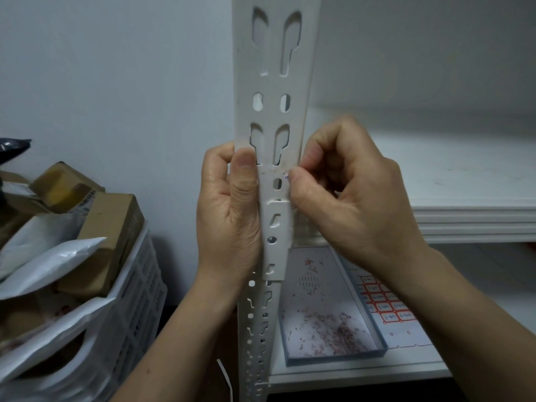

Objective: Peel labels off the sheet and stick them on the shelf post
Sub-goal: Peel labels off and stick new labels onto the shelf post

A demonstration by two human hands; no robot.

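Fingers of our left hand (229,216) wrap the post (274,111), thumb flat on its front. Right hand (353,198), fingers curled, pinches a tiny label (287,177) at the post's right edge. Behind, the sheet (388,306) lies on the lower shelf (362,369), beside a tray (333,361), partly hidden by our forearm.

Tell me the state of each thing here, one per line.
Post: upright, gripped by left hand.
Left hand: wrapped round post, thumb on its front.
Right hand: pinches a tiny label at post's right edge.
Label: mostly hidden by fingers.
Sheet: flat on lower shelf, partly peeled.
Tray: flat, strewn with scraps.
Crate: piled with parcels.
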